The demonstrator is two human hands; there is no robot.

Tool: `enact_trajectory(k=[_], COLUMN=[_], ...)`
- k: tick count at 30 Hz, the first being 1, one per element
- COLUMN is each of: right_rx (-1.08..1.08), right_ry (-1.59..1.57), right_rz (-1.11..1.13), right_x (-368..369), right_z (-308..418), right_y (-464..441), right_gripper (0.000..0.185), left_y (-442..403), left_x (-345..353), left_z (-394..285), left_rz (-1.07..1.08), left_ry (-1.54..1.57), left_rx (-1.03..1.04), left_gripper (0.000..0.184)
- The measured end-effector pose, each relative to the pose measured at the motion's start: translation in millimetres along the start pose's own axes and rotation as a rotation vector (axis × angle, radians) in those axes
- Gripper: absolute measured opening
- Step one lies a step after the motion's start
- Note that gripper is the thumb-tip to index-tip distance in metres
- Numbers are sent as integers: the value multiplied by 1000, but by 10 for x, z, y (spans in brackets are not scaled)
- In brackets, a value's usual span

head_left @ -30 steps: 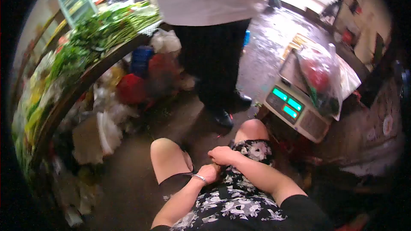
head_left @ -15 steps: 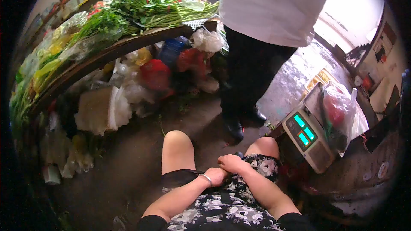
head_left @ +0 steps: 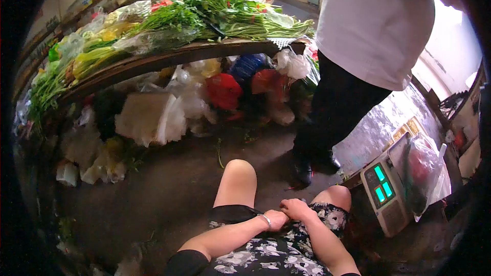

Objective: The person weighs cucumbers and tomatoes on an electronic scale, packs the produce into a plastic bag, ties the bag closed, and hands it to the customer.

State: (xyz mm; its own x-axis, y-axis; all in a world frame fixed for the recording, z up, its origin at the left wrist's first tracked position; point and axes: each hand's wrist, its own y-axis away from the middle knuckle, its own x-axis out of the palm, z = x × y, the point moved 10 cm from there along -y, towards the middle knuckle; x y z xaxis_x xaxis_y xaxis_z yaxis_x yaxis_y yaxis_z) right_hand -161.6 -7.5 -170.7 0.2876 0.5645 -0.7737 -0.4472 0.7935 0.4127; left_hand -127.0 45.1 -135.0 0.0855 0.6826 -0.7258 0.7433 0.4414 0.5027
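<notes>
My left hand [head_left: 276,220], below a silver bracelet [head_left: 265,221], rests closed in my lap. Against it lies my right hand [head_left: 296,208], its fingers curled and touching the left one. Whatever the fingers may hold between them is hidden. Under both hands is the black and white floral cloth [head_left: 291,263] of my clothing. To the right stands a scale [head_left: 385,199] with lit green displays, and a clear plastic bag [head_left: 427,171] with something red inside lies on it.
In front stands a person in a white top [head_left: 373,30] and dark trousers [head_left: 340,102]. Leafy green vegetables [head_left: 225,15] cover a long wooden shelf [head_left: 138,64]. Below it are plastic bags, a red bag [head_left: 223,91] and a cardboard piece [head_left: 140,117].
The view has turned left, so the shelf, person and scale appear farther right. My hands stay together in my lap.
</notes>
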Motion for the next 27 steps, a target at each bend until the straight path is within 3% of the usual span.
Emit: enact_trajectory(k=[27], right_rx=[71], right_ry=[5], right_rz=[-2], right_x=[-115], right_z=[46], right_y=[68], right_gripper=[28], left_y=[-106], left_x=[104], left_z=[32], left_rz=[-16], left_ry=[-15], left_rx=[39], left_gripper=[22])
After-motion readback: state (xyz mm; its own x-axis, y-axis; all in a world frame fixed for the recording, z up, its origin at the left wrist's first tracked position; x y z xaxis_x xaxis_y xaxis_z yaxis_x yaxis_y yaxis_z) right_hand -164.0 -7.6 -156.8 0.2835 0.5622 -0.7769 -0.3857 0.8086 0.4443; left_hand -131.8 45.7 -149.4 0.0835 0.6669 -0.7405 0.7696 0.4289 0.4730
